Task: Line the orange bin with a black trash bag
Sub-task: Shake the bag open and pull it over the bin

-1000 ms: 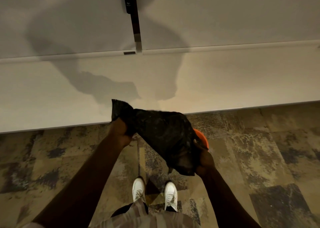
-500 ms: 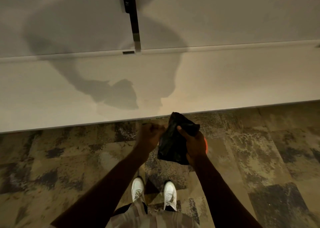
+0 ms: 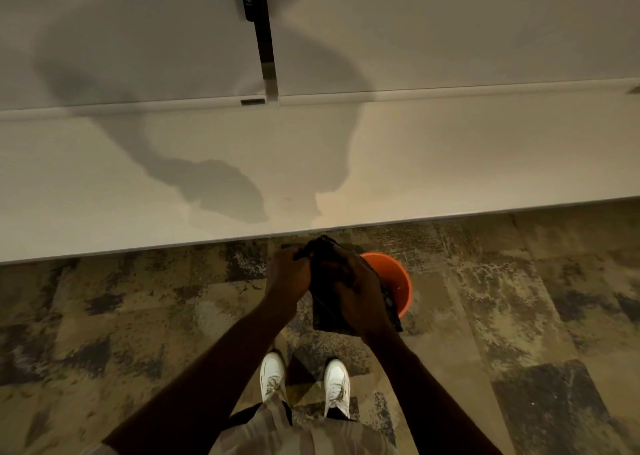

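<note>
The black trash bag [image 3: 325, 316] is clamped by right hand [image 3: 356, 295] fingers, seemingly by the left hand [image 3: 289, 274] too, half-hiding the orange bin [image 3: 406, 283].

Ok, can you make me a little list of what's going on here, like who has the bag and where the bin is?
bag: black, bunched up, held above the floor
left hand: grips the bag's top edge
right hand: wrapped round the bag's middle
bin: orange, on the carpet near the wall, partly hidden behind the bag and right hand
bin lined: not yet, its orange inside shows
shoes: white, on the carpet below the hands
</note>
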A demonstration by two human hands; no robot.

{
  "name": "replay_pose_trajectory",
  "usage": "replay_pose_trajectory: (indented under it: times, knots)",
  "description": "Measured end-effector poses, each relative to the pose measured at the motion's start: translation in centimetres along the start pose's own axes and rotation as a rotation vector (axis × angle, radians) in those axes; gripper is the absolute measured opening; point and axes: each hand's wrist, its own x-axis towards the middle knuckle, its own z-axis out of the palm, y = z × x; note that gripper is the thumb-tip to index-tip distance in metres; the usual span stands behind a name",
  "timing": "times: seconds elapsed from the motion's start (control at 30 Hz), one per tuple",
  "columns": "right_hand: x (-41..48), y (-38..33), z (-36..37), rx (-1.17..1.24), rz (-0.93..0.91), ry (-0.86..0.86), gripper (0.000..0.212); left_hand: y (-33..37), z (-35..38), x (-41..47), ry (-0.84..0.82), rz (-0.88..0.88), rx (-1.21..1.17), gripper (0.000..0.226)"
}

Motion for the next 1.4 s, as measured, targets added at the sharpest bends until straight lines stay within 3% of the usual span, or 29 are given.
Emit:
replay_pose_trajectory:
  times: [0.1, 0.2, 0.3, 0.37, 0.43, 0.5, 0.6, 0.7, 0.8, 0.9, 0.97, 1.07, 1.13, 1.23, 1.3, 1.37, 1.4]
  knots:
    - [-0.7, -0.3, -0.3, -0.253, -0.120, 0.210, 0.036, -0.5, -0.3, 0.7, 0.035, -0.053, -0.057, 0.052]
    - [-0.7, -0.3, -0.8, -0.426, -0.159, 0.488, 0.017, -0.5, -0.9, 1.1, 0.013, -0.058, -0.089, 0.048]
    - [0.0, 0.1, -2.0, -0.443, 0.045, 0.530, 0.047, -0.5, -1.4, 1.4, -0.025, -0.068, -0.170, 0.041]
    - [0.7, 0.5, -3.0, -0.434, 0.127, 0.375, 0.059, -0.5, -1.5, 1.4, -0.038, -0.061, -0.177, 0.036]
    - [1.4, 0.9, -3.6, -0.377, 0.191, 0.184, 0.031, -0.3, -1.5, 1.2, -0.060, -0.039, -0.175, 0.026]
    - [1.9, 1.4, -4.0, -0.335, 0.258, 0.170, 0.012, -0.2, -1.8, 0.9, -0.104, 0.015, -0.120, 0.013]
    - [2.1, 1.5, -4.2, 0.064, 0.510, 0.320, 0.022, -0.2, -2.6, 0.8, -0.172, 0.198, 0.188, 0.027]
    - [2.3, 1.2, -5.1, 0.447, 0.624, 0.448, 0.032, -0.8, -2.9, 1.1, -0.102, 0.390, 0.510, 0.017]
    - [2.2, 0.5, -6.1, 0.621, 0.578, 0.442, 0.046, -1.8, -3.1, 1.4, 0.062, 0.363, 0.641, 0.027]
    - [1.9, 0.0, -6.7, 0.534, 0.494, 0.386, 0.030, -1.9, -4.1, 2.2, 0.223, 0.292, 0.704, 0.012]
    - [1.6, 0.4, -7.0, 0.379, 0.465, 0.363, 0.026, -1.4, -4.7, 3.1, 0.257, 0.164, 0.516, 0.010]
    - [1.2, 1.5, -7.2, -0.038, 0.346, 0.247, 0.015, 0.2, -5.6, 3.8, 0.086, -0.241, -0.293, 0.015]
    - [1.0, 2.9, -7.1, -0.210, 0.354, 0.150, 0.023, 0.8, -6.2, 4.2, 0.023, -0.392, -0.610, 0.025]
    - [0.4, 3.8, -6.3, -0.242, 0.407, 0.074, 0.015, 0.8, -6.5, 4.8, 0.001, -0.443, -0.737, 0.040]
    - [0.1, 5.0, -6.1, -0.281, 0.410, 0.185, 0.025, 0.7, -6.1, 4.9, -0.016, -0.463, -0.769, 0.046]
    - [-0.4, 4.8, -5.7, -0.075, 0.499, 0.378, 0.026, 0.2, -5.8, 4.9, -0.037, -0.459, -0.745, 0.051]
    - [-0.2, 4.5, -5.6, 0.138, 0.583, 0.482, 0.020, -0.2, -5.7, 4.8, -0.045, -0.437, -0.712, 0.052]
